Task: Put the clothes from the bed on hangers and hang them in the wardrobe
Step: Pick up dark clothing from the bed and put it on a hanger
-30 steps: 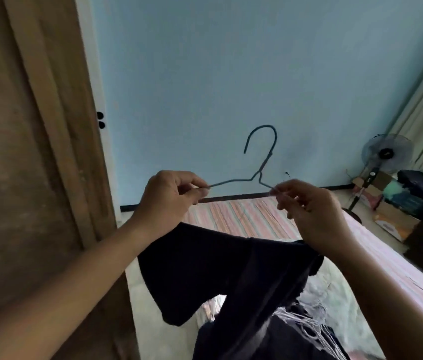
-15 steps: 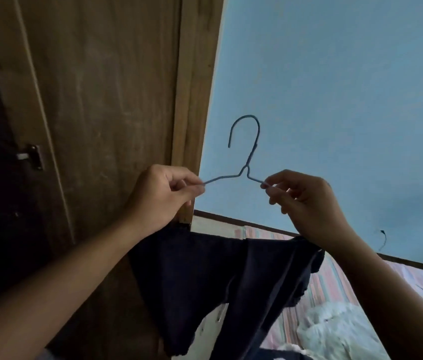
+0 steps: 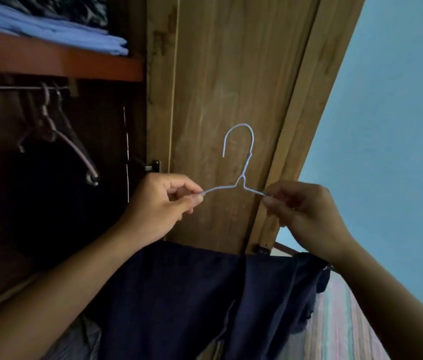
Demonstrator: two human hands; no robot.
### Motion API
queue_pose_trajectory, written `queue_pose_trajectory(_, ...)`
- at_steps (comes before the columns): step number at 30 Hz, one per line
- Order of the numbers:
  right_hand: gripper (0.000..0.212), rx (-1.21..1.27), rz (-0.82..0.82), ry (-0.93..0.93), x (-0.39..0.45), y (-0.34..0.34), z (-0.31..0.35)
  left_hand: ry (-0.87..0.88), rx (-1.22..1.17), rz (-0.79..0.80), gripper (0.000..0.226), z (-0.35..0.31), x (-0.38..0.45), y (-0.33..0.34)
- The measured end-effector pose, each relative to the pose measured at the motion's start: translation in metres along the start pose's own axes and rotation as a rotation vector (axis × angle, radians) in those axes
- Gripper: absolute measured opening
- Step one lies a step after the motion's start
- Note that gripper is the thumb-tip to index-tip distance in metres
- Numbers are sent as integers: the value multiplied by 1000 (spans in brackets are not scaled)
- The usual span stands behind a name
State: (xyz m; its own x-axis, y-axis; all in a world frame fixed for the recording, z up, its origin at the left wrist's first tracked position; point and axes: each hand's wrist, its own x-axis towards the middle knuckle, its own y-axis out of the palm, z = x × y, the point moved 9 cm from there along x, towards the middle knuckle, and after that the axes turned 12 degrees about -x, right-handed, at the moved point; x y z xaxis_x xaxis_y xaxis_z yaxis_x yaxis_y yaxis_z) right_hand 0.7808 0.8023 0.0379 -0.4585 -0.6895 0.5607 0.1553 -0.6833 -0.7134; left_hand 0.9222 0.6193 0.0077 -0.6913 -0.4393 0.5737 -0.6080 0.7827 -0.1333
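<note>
A pale wire hanger (image 3: 241, 162) is held upright in front of the wooden wardrobe door (image 3: 226, 87), hook at the top. My left hand (image 3: 161, 203) pinches its left shoulder and my right hand (image 3: 306, 211) pinches its right shoulder. A dark navy garment (image 3: 205, 300) hangs from the hanger below both hands and drapes over my forearms. The open wardrobe is at the left, with its rail (image 3: 5, 87) under an orange-brown shelf (image 3: 57, 61).
Pink hangers (image 3: 75, 149) with dark clothes hang on the rail at the left. Folded blue cloth (image 3: 49, 27) lies on the shelf above. A door latch (image 3: 153, 166) sticks out beside my left hand. The striped bed (image 3: 342, 323) is at the lower right, below a blue wall (image 3: 399, 126).
The view has swung left from the blue wall and bed to the open wardrobe. Both hands keep the same pinch on the hanger, carrying the garment toward the wardrobe.
</note>
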Motion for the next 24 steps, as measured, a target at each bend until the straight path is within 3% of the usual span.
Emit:
queue_pose_trajectory(10, 14, 220, 199, -65, 62, 125, 93, -43, 123, -120, 25, 31, -12, -150)
queue_pose_trajectory(13, 15, 295, 250, -73, 78, 159, 118, -29, 181, -147, 20, 37, -17, -191)
queue_pose_trajectory(24, 14, 614, 502, 31, 114, 270, 187, -84, 406, -358, 31, 46, -29, -295)
